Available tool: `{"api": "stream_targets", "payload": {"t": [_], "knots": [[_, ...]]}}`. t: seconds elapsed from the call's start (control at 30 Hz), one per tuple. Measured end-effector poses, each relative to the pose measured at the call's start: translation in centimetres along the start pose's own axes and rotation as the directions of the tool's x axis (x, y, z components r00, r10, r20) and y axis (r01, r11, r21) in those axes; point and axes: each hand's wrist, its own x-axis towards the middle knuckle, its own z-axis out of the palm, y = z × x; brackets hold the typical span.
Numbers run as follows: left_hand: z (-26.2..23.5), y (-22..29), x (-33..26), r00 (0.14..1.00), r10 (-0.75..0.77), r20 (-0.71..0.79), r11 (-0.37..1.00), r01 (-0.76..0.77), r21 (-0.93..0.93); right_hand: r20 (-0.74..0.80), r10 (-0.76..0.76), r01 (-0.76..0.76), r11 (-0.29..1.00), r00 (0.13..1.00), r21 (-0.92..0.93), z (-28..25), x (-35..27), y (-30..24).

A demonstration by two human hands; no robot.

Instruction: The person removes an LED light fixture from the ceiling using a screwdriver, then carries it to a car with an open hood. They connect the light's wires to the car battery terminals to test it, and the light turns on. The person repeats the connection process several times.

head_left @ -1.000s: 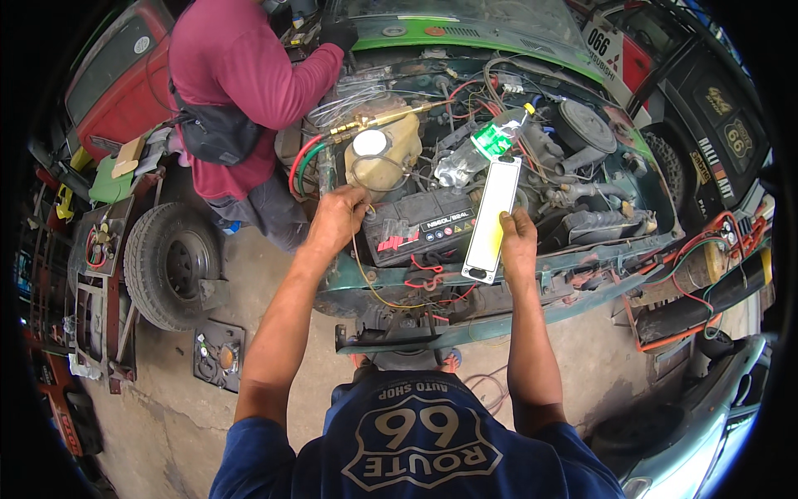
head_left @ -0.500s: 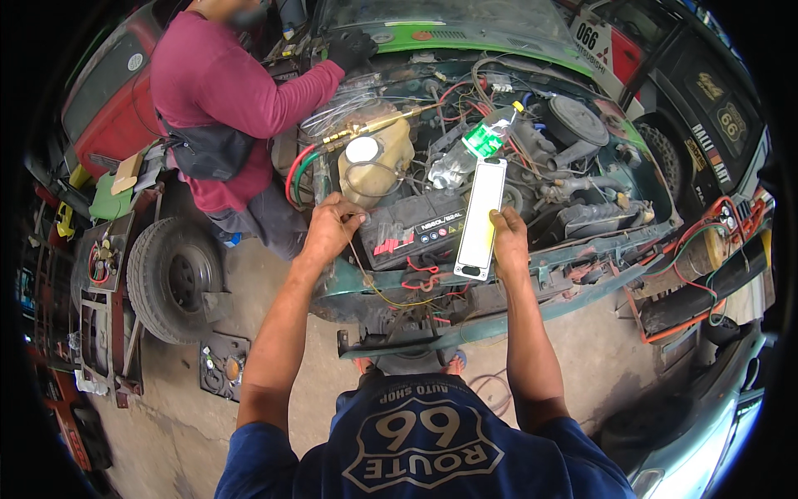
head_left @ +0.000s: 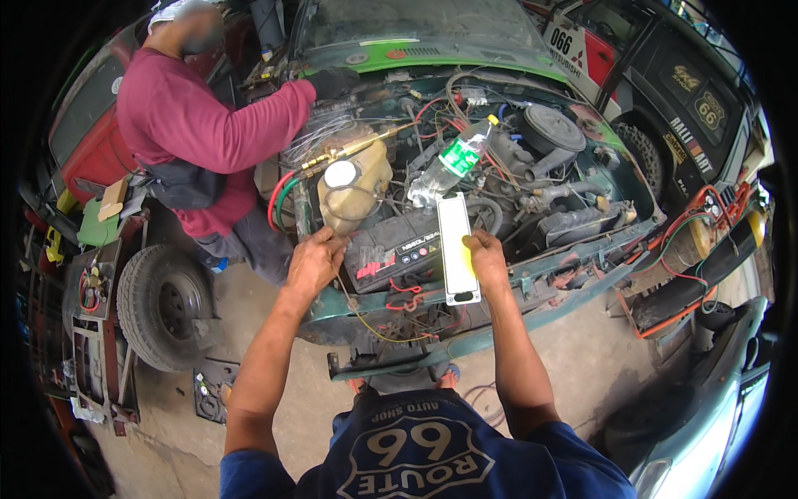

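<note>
In my right hand [head_left: 488, 259] is a long, flat light panel [head_left: 455, 241] with a white face, a yellow tint by my thumb and slotted metal ends. It stands over the right end of a black car battery [head_left: 391, 248]. My left hand [head_left: 317, 259] pinches a thin wire [head_left: 342, 287] near the battery's left corner, below a yellowed plastic tank [head_left: 356, 187]. The wire runs down toward the front of the engine bay, where a yellow length shows. A red wire [head_left: 405, 288] with a clip lies in front of the battery.
A plastic bottle [head_left: 453, 162] lies across the engine bay beside a brass torch [head_left: 357, 148] with red and green hoses. The round air cleaner [head_left: 554, 127] sits farther right. A co-worker in a maroon shirt [head_left: 187, 116] leans at the left fender, near a loose tyre [head_left: 166, 303].
My right hand has turned the light panel from a rightward lean to nearly upright, tipped slightly left. My left hand keeps its pinch on the wire. The whole view has shifted a little.
</note>
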Motion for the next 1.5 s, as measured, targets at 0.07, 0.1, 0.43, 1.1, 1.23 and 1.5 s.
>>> {"api": "stream_targets", "payload": {"t": [0.07, 0.1, 0.43, 1.1, 1.23, 1.5], "knots": [[0.1, -0.1, 0.0, 1.000, -0.004, -0.003, 1.000, 0.004, -0.029, -0.006, 0.013, -0.013, 1.000, 1.000, -0.005, -0.2, -0.6, 0.0], [0.2, -0.2, 0.1, 1.000, -0.010, -0.002, 1.000, 0.010, -0.020, 0.002, 0.016, -0.016, 1.000, 1.000, 0.005, -0.2, -0.7, 0.0], [0.2, -0.2, 0.4, 0.998, -0.062, 0.028, 0.996, 0.063, -0.060, 0.056, 0.050, -0.056, 0.994, 0.997, 0.099, -0.1, -1.4, 0.1], [0.3, 0.1, 0.2, 0.992, -0.118, 0.043, 0.987, 0.122, -0.102, 0.129, 0.084, -0.083, 0.996, 0.988, -0.013, 0.1, 0.2, 0.4], [0.5, 0.1, 0.1, 0.990, -0.136, 0.047, 0.983, 0.141, -0.118, 0.112, 0.106, -0.130, 0.963, 0.988, 0.237, 0.7, 0.0, 0.3], [0.7, 0.0, 0.0, 0.985, -0.169, 0.023, 0.971, 0.171, -0.169, 0.186, 0.218, -0.180, 0.963, 0.958, -0.199, 0.2, -0.8, -1.4]]}}
